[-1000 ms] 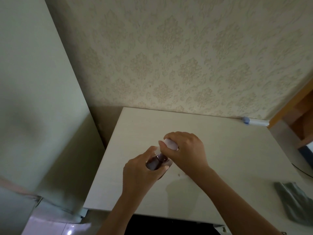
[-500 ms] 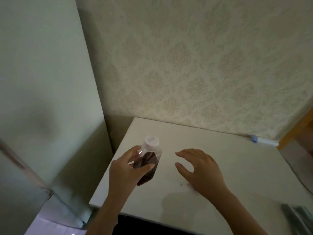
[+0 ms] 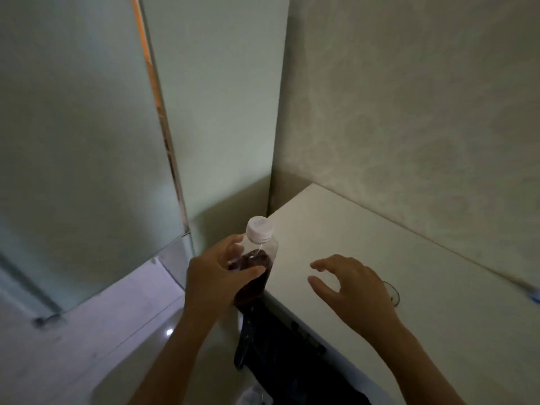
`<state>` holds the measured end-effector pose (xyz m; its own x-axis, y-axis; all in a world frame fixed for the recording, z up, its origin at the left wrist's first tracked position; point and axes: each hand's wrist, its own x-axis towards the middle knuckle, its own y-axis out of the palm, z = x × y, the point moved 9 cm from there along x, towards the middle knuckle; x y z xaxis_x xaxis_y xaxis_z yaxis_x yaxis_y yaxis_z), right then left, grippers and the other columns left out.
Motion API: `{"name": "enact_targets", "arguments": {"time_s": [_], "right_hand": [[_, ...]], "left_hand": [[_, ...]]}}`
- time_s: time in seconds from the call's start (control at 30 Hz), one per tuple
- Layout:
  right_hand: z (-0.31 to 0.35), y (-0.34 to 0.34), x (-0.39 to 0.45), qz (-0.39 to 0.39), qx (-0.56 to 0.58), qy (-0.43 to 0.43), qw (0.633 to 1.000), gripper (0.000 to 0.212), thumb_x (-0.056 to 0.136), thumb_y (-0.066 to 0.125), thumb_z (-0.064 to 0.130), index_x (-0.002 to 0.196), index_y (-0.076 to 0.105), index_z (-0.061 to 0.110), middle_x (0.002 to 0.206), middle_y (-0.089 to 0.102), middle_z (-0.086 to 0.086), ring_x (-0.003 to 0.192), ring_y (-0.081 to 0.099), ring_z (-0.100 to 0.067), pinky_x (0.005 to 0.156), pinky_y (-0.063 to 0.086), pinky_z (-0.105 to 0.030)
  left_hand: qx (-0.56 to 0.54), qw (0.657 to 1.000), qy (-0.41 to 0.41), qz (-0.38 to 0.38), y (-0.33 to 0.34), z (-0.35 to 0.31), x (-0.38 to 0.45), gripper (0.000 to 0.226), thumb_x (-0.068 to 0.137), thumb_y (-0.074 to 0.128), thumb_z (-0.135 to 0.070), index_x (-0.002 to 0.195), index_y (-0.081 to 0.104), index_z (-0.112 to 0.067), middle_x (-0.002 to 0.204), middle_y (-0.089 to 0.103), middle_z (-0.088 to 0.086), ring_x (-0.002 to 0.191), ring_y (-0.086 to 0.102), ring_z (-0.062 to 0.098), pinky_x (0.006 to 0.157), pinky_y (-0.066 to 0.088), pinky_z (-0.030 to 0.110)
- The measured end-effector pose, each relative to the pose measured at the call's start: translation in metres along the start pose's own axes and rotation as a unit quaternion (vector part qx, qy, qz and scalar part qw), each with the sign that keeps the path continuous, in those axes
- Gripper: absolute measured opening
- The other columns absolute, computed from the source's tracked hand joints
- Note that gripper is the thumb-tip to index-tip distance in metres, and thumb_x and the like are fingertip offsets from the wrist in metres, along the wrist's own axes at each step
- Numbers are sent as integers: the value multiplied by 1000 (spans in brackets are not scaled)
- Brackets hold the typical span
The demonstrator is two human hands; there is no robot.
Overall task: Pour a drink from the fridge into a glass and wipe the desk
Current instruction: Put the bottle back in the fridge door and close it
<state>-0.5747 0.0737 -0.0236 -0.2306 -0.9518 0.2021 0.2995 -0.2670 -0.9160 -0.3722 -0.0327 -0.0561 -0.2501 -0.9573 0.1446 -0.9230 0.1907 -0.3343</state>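
Note:
My left hand [image 3: 214, 277] grips a clear plastic bottle [image 3: 257, 258] of dark drink, capped in white, just left of the white desk's corner. The bottle is upright and slightly tilted, held in the air at the desk edge [image 3: 336, 229]. My right hand [image 3: 349, 285] hovers over the desk with fingers spread and relaxed, holding nothing. The rim of a glass [image 3: 393, 292] peeks out behind my right hand, mostly hidden. The pale green fridge [image 3: 87, 141] stands to the left, its door seam showing an orange strip.
Patterned wallpaper [image 3: 423, 112] backs the desk. A small blue-and-white item [image 3: 533, 296] lies at the desk's far right edge. Dark clothing [image 3: 280, 346] hangs below the desk edge. Pale glossy floor [image 3: 87, 346] spreads at the lower left.
The right hand let go of the bottle cap and moved off to the right. The left hand carried the bottle left past the desk corner, and my view turned left toward the fridge.

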Motion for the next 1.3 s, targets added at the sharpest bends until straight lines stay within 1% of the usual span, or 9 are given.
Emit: {"name": "enact_targets", "arguments": {"time_s": [0.1,0.23,0.37,0.5,0.6,0.8,0.9,1.07,1.3], "right_hand": [[39,18,-14,31,17,-46,998,29,88,52,48,110,62,32,109,64,15,97,56,-5,84,42,-24],[97,38,-34,74,42,-111,990,27,88,54,46,107,65,29,102,67,11,88,59,-9,78,48,-28],[158,61,-51,101,60,-159,980,36,83,50,50,107,66,28,98,69,8,80,59,-5,72,42,-12],[235,84,-70,129,102,-204,965,54,80,40,61,110,66,24,106,69,5,88,60,-6,84,50,-28],[299,104,-83,135,93,-238,957,34,86,56,47,112,64,27,111,67,7,95,58,-6,88,47,-28],[438,143,-114,113,67,-301,945,31,85,59,44,110,66,26,114,67,5,98,61,-11,89,45,-32],[500,163,-127,104,52,-328,938,33,86,58,46,111,66,26,118,66,4,104,61,-15,94,43,-36],[579,187,-125,86,43,-335,937,32,85,59,45,109,66,25,113,67,4,101,62,-16,91,43,-33],[659,235,-61,73,1,-336,939,29,82,62,43,101,69,23,104,69,4,91,65,-19,85,47,-37]], "left_hand": [[25,998,-9,-60,-43,8,-44,65,59,86,-30,120,63,-23,109,70,-6,100,66,12,90,53,34],[38,987,-52,-147,-104,23,-96,67,55,89,-27,118,64,-25,100,68,-11,89,61,-9,76,50,12],[51,974,-77,-209,-167,37,-139,70,55,90,-25,120,64,-21,101,70,-7,89,63,-6,80,52,19],[91,959,-82,-256,-237,48,-180,68,57,88,-28,120,63,-24,102,70,-7,90,62,-2,79,50,15],[105,947,-91,-291,-297,58,-214,67,59,87,-28,121,62,-23,106,70,-4,93,63,3,81,52,21],[137,931,-109,-320,-418,86,-268,69,59,88,-27,123,60,-22,111,70,0,97,64,9,86,57,39],[149,926,-113,-328,-471,97,-285,70,59,88,-26,124,60,-21,112,70,1,98,63,9,87,56,39],[152,923,-116,-335,-548,119,-289,70,59,87,-30,123,60,-22,110,71,0,100,63,8,87,56,38],[125,922,-116,-349,-627,169,-237,71,55,85,-37,121,62,-24,108,71,-2,96,64,2,82,58,30]]}}
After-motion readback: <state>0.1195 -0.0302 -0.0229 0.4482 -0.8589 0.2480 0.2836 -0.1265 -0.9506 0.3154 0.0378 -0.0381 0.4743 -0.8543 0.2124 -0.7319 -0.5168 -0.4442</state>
